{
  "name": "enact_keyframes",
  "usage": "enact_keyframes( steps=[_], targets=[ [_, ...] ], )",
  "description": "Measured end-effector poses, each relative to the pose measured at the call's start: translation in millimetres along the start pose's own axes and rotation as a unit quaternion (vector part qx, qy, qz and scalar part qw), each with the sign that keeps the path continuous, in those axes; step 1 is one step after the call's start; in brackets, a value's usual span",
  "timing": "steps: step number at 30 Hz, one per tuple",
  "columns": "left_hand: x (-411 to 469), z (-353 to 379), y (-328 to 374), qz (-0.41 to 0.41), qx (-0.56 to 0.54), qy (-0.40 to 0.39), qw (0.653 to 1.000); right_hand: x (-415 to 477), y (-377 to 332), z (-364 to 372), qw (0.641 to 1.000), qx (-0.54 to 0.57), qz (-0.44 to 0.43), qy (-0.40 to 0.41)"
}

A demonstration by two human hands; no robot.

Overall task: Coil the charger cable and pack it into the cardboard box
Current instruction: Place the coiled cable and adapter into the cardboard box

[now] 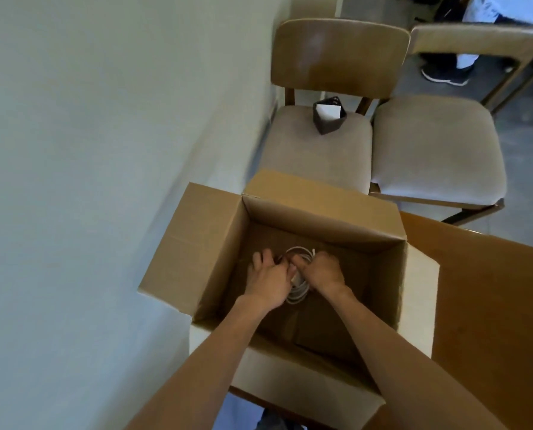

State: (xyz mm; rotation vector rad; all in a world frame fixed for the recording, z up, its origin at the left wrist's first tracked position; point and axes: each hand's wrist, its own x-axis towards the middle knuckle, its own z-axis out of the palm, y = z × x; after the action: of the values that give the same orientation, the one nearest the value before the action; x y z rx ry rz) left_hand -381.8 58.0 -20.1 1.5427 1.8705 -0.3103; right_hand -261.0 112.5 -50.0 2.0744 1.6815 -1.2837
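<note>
An open cardboard box (321, 218) stands in front of me with its flaps folded outward. Both my arms reach down inside it. The white charger cable (299, 291) is wound into a coil low in the box, near its floor. My left hand (269, 280) grips the coil's left side. My right hand (322, 270) grips its right side, fingers curled over the loops. A loop shows above the hands and another below them. The hands cover the middle of the coil.
The box rests on a wooden table (491, 290) that extends to the right. Beyond the box stand two padded chairs (435, 144); the left one carries a small dark pouch (328, 117). A pale wall (88, 150) runs along the left. A person's legs (445, 66) show at the top right.
</note>
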Motion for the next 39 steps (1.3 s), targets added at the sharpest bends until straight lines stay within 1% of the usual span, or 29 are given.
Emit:
enact_keyframes(
  steps=[1,3,6,10,13,16,18,22,24,29,32,36,39],
  targets=[
    [-0.9,1.0,0.7,0.006,0.001,0.015,1.000,-1.2,-1.6,-0.6,1.000,-0.004,-0.001,-0.004],
    [-0.7,2.9,4.3,0.018,-0.050,0.023,0.998,-4.8,-3.7,-3.8,1.000,-0.007,-0.008,-0.028],
    [-2.6,2.3,7.1,0.031,-0.097,0.058,0.993,-11.0,-1.2,-10.7,0.998,0.025,-0.027,-0.057],
    [-5.1,-0.3,4.2,0.042,-0.111,0.123,0.985,-19.7,8.8,-20.7,0.995,0.055,-0.044,-0.072],
    [-5.1,2.1,4.8,0.042,-0.110,0.133,0.984,-25.3,15.9,-21.3,0.991,0.095,-0.054,-0.074],
    [-4.2,4.9,7.2,0.034,-0.113,0.138,0.983,-27.1,19.4,-14.4,0.992,0.122,-0.036,-0.017],
    [-2.0,6.9,6.4,0.031,-0.122,0.141,0.982,-23.9,20.2,-11.1,0.986,0.164,-0.021,0.023],
    [-2.4,10.1,5.5,0.029,-0.114,0.154,0.981,-24.4,22.0,-9.7,0.977,0.201,0.006,0.072],
    [-5.4,7.2,6.8,0.034,-0.114,0.150,0.981,-28.5,21.4,-9.6,0.978,0.193,0.011,0.082],
    [-14.1,1.2,6.8,0.019,-0.155,0.150,0.976,-39.1,20.6,-15.8,0.988,0.129,-0.040,0.078],
    [-20.2,-0.5,8.5,0.014,-0.157,0.153,0.976,-43.4,20.2,-16.8,0.991,0.083,-0.056,0.085],
    [-19.6,0.0,5.8,0.029,-0.162,0.150,0.975,-50.4,18.5,-15.8,0.992,0.053,-0.069,0.094],
    [-19.3,0.3,2.2,0.035,-0.173,0.144,0.974,-53.2,18.4,-16.4,0.992,0.037,-0.062,0.106]
  ],
)
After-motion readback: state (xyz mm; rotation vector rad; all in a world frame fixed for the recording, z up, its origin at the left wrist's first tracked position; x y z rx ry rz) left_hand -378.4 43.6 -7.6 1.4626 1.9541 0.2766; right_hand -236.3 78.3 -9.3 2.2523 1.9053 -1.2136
